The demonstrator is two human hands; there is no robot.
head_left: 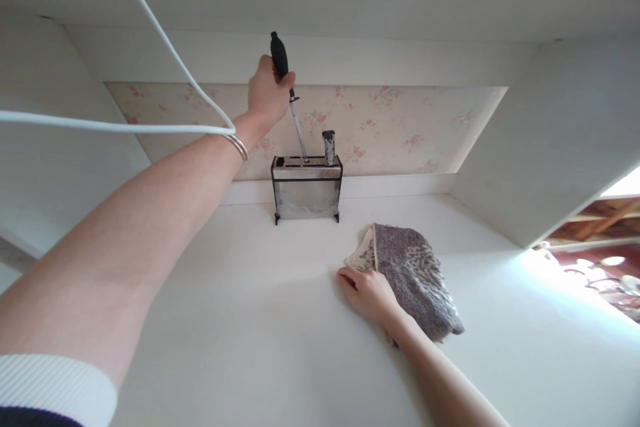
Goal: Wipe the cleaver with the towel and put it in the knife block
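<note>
The left hand [269, 92] is closed round the black handle of a rod [279, 57], whose lower end meets the top of the block [307, 199] below that grip. A second handle [329, 145] stands just right of the rod. The right hand [371, 295], fingers curled, touches the cloth [419, 273] beside it; I can't tell whether it grips.

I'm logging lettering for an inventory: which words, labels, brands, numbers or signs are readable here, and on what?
No readable text anywhere.
Slim holder: any marks too small to read.
Black-handled tool in the left hand: none legible.
Cloth: pattern, no letters visible.
Wallpaper: floral print only.
</note>
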